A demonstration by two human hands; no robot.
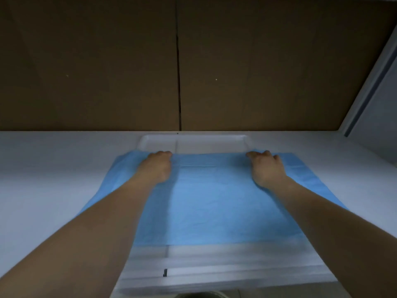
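At the very bottom edge, something round and dark [199,295] is showing, too blurred to tell what it is. Just beyond it, the near part of a white tray [214,260] is lying bare on the white table [53,168], with a small black mark [165,272] on its left half.

A blue sheet [214,203] is covering the middle of the tray and is hanging over its left and right sides onto the table. The sheet is lying rather flat, with a few straight fold lines near its far edge. Both bare forearms are reaching forward over the sheet, one on each side.

The left hand [158,166] is resting at the far edge of the sheet, on its left part. Its fingers are bent down over this edge and are gripping it. The right hand [266,168] is doing the same on the right part, its fingers curled around the far edge and its thumb pointing inward. The two hands are well apart, and the edge is running straight between them.

Behind the hands, the far strip of the tray is staying uncovered, with its rim and one divider showing. Farther back, a brown cardboard wall [86,61] with a dark vertical seam [178,82] is standing at the end of the table, and a pale panel [378,93] is rising at the right.
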